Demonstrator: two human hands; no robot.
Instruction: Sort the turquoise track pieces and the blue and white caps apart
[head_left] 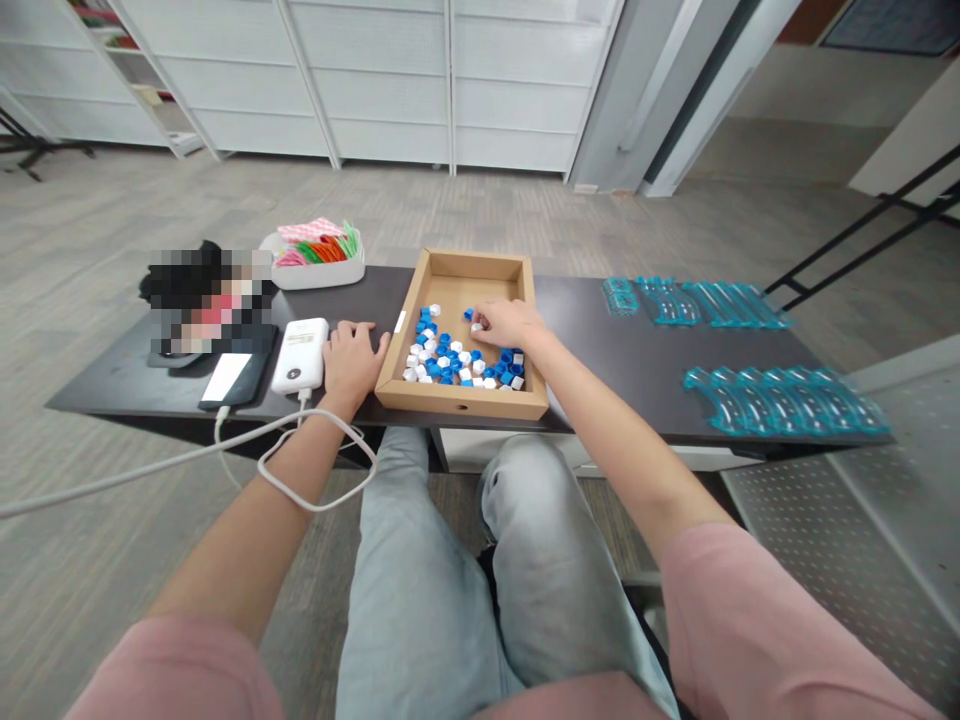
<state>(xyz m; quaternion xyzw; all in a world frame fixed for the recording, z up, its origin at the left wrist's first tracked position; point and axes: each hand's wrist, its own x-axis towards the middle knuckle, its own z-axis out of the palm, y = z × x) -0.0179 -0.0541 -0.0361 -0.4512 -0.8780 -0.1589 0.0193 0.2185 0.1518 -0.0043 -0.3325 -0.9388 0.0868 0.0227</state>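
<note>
A shallow cardboard tray [457,268] sits on the dark table [585,330] in front of me, holding several small blue and white pieces [450,362]. My right hand [510,322] reaches into the tray with its fingers curled, pinching a small white piece [475,327] beside a blue one. My left hand [352,355] lies flat on the table just left of the tray, fingers stretched out and holding nothing.
A white power bank [300,354] with a cable and a phone [229,378] lie left of my left hand. A white bin of coloured items [319,262] stands behind them. Two rows of turquoise curved track pieces [780,400] lie at the right.
</note>
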